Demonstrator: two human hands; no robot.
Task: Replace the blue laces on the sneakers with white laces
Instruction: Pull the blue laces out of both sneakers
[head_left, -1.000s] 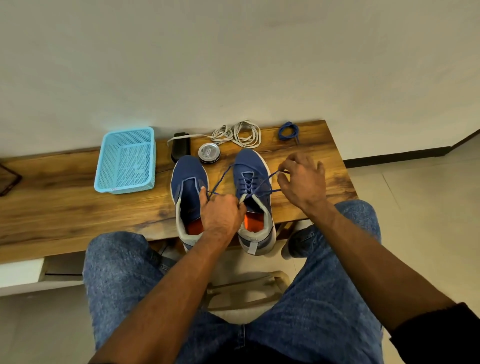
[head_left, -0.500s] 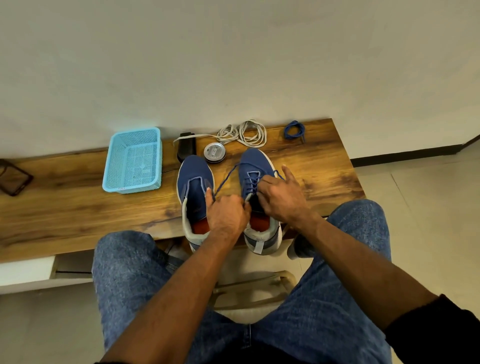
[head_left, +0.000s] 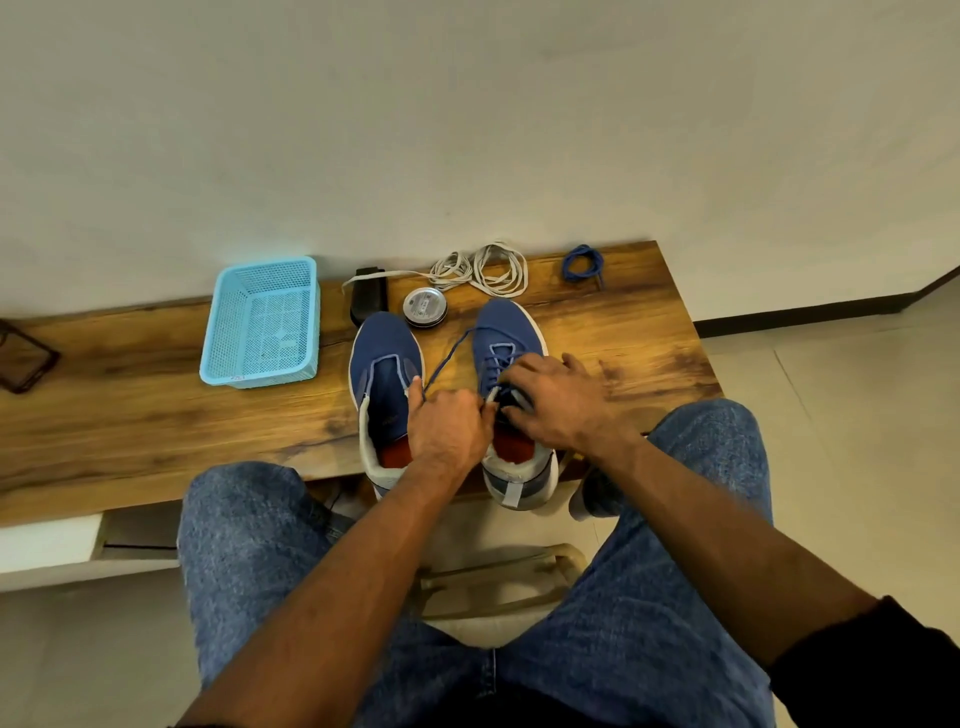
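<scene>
Left sneaker (head_left: 385, 384): eyelets bare, blue lace already out. Probably the coiled blue lace (head_left: 583, 264) lying at back right of the bench. Left hand (head_left: 448, 428) between the two shoes, fist curled round a strand of the second blue lace (head_left: 451, 353), strand running up toward the toe of the right sneaker (head_left: 506, 332). Right sneaker only part unlaced, lower crossings in place. Right hand (head_left: 563, 402) over tongue and upper eyelets, fingers bent down at the lace; exact pinch hidden, cannot tell. White laces (head_left: 480, 270) untouched in a loose pile at the back, near the wall. Judged under halfway: finish stripping right shoe, then thread white into both.

Wooden bench (head_left: 130, 415), heels overhanging front edge. Light blue mesh basket (head_left: 260, 325) left of shoes, black object (head_left: 370, 296) and round tin (head_left: 425, 307) behind them. Plain pale wall, tiled floor, dark skirting at right.
</scene>
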